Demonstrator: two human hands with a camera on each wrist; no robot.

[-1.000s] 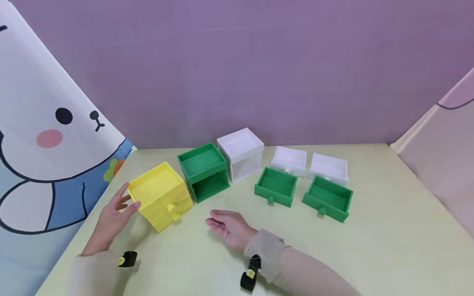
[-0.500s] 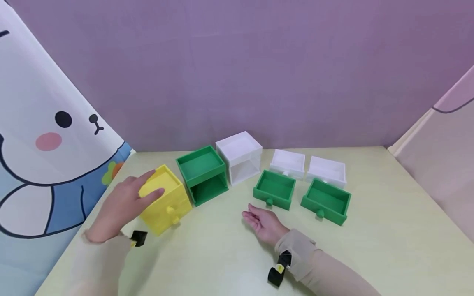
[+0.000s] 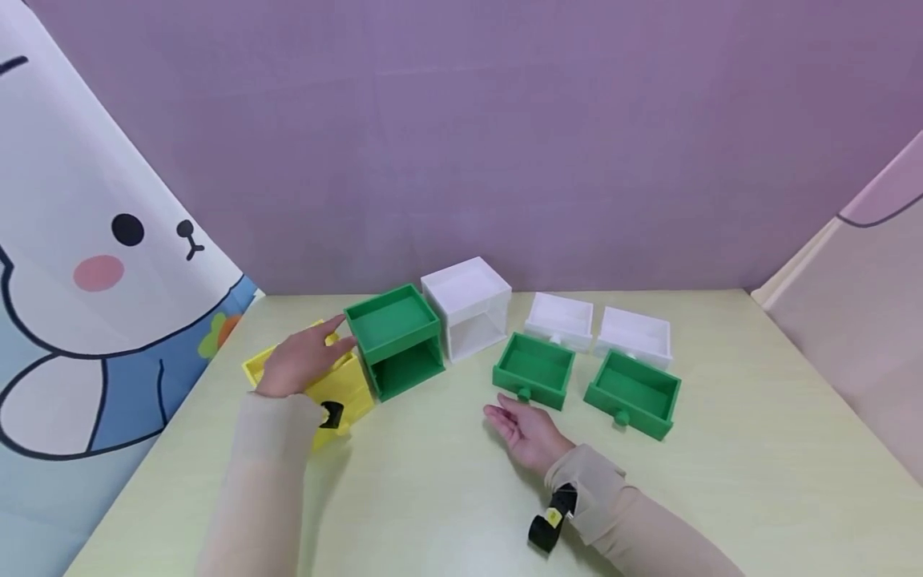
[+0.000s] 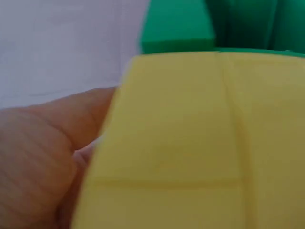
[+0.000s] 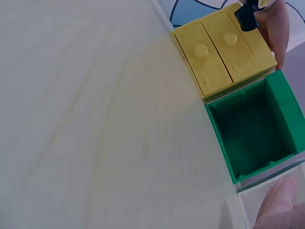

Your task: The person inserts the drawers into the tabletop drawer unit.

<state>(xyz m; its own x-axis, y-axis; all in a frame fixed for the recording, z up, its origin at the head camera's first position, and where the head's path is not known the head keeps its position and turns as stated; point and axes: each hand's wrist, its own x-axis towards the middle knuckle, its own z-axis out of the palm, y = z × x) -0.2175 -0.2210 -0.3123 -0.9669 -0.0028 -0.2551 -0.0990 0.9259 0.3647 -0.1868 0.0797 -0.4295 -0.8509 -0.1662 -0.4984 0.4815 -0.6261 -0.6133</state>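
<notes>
My left hand (image 3: 299, 361) reaches over the yellow drawer cabinet (image 3: 349, 393), its fingers extended to the upper left edge of the green cabinet (image 3: 392, 320). Whether the fingertips touch that edge, I cannot tell. Both yellow drawers, with round knobs, sit inside their cabinet (image 5: 217, 52) in the right wrist view. The green cabinet's front is an open hollow (image 5: 252, 129). My right hand (image 3: 530, 433) lies relaxed over the table, loosely curled and holding nothing, just in front of a green drawer (image 3: 537, 365). Another green drawer (image 3: 634, 393) stands to its right.
A hollow white cabinet (image 3: 465, 292) stands right of the green one. Two white drawers (image 3: 561, 316) lie behind the green drawers on the pale table (image 3: 433, 497). A purple backdrop (image 3: 505, 144) rises behind, and a cartoon-printed cloth (image 3: 58, 320) hangs at the left.
My left hand has left the yellow cabinet's left side and moved right across its top to the green cabinet. My right hand has shifted right towards the green drawers.
</notes>
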